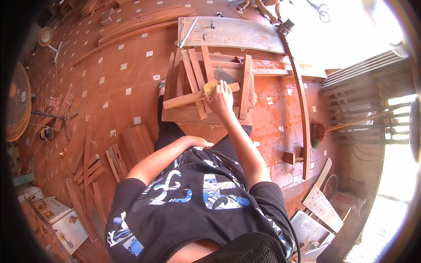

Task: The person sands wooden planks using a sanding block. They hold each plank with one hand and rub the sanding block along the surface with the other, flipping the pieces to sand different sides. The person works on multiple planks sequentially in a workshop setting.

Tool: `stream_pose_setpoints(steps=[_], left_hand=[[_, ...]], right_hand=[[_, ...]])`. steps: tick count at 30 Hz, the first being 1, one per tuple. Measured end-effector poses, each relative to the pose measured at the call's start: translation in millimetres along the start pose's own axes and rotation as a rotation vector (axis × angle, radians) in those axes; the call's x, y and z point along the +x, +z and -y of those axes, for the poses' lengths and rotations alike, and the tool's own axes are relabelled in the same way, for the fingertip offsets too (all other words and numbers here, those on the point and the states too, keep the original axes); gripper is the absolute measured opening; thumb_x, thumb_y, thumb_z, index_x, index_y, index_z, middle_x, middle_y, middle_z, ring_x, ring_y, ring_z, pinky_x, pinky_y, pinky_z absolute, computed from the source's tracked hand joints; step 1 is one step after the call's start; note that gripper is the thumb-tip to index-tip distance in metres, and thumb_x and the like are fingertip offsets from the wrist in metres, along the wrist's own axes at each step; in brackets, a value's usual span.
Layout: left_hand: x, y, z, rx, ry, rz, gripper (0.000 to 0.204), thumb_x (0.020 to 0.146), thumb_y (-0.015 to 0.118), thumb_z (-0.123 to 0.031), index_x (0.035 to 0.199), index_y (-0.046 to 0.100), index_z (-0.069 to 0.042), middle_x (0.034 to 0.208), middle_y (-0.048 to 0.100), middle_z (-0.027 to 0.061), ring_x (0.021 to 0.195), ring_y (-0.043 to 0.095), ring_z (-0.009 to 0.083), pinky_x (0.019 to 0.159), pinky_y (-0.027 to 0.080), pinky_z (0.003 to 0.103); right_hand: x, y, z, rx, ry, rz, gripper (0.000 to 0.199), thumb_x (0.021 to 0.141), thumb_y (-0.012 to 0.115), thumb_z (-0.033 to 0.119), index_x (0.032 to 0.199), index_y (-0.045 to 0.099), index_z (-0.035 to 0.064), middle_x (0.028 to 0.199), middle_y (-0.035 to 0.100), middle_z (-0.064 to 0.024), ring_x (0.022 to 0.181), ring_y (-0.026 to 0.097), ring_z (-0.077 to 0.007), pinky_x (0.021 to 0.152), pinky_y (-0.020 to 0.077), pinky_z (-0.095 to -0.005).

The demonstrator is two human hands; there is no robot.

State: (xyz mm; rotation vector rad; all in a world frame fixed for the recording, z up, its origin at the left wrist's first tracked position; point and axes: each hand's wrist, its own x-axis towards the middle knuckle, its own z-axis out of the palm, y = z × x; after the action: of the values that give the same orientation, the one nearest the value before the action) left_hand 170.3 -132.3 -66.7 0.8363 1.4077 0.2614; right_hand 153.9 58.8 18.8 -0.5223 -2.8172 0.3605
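My right hand [223, 100] is closed over a round, flat yellowish piece [210, 89], its exact kind unclear. It presses this against the top of a short wooden bar [183, 100]. The bar lies at a slant across two narrow wooden slats [191, 73] on a low wooden bench or stack [177, 115]. Another wooden piece [246, 87] lies to the right of my hand, beside a grey flat plate [224, 74]. My left hand [198, 141] rests flat against my lap with its fingers stretched out, apart from the wood.
Beyond the bench is a pale board [237, 35] with small tools. A long wooden beam [301, 109] runs along the right, near a broom [318, 132]. Planks [136, 26] and a fan [19, 101] stand left. Another person's hand [274, 19] shows at the far edge.
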Motion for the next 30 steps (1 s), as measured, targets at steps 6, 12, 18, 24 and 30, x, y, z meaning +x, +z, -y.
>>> stream_pose_setpoints(steps=[6,12,18,24,30], left_hand=[[16,-10,22,-0.037,-0.031,-0.085,0.064,0.104,0.043,-0.058,0.125,0.066,-0.002,0.12,0.072,0.0138,0.109,0.068,0.025,0.096,0.052,0.039],[9,-28,48,-0.329,-0.05,-0.437,0.051,0.106,0.047,-0.051,0.112,0.06,-0.002,0.093,0.068,0.0078,0.079,0.063,0.0176,0.07,0.052,0.034],[4,-31,46,-0.401,-0.079,-0.443,0.049,0.105,0.047,-0.05,0.115,0.06,-0.004,0.095,0.069,0.0068,0.081,0.064,0.0168,0.07,0.05,0.033],[2,-35,48,-0.555,-0.095,-0.519,0.036,0.1,0.049,-0.036,0.114,0.063,-0.004,0.093,0.07,0.0074,0.073,0.066,0.0163,0.063,0.05,0.032],[-27,-45,56,-1.017,0.157,-1.127,0.025,0.099,0.05,-0.023,0.095,0.065,-0.004,0.067,0.066,0.0087,0.052,0.062,0.0158,0.044,0.046,0.029]], right_hand=[[-20,8,20,0.142,-0.106,-0.148,0.065,0.088,0.072,0.044,0.121,0.055,-0.0098,0.149,0.043,-0.0325,0.141,0.038,-0.0475,0.122,0.0283,-0.0539],[-39,12,0,0.03,-0.13,-0.11,0.067,0.087,0.058,0.013,0.153,0.047,0.0167,0.161,0.04,-0.0155,0.149,0.034,-0.0373,0.124,0.0207,-0.0561],[-41,22,20,0.053,0.056,-0.14,0.067,0.089,0.059,0.016,0.154,0.047,0.0196,0.164,0.034,-0.0161,0.154,0.023,-0.0439,0.121,0.0156,-0.0682],[-45,34,62,0.008,-0.196,-0.077,0.067,0.086,0.058,0.014,0.152,0.05,0.0218,0.164,0.036,-0.013,0.155,0.024,-0.0393,0.124,0.0097,-0.0648],[-51,17,13,0.078,-0.099,-0.106,0.064,0.086,0.068,0.021,0.149,0.054,0.0237,0.162,0.04,-0.0106,0.153,0.031,-0.0357,0.122,0.0177,-0.0655]])
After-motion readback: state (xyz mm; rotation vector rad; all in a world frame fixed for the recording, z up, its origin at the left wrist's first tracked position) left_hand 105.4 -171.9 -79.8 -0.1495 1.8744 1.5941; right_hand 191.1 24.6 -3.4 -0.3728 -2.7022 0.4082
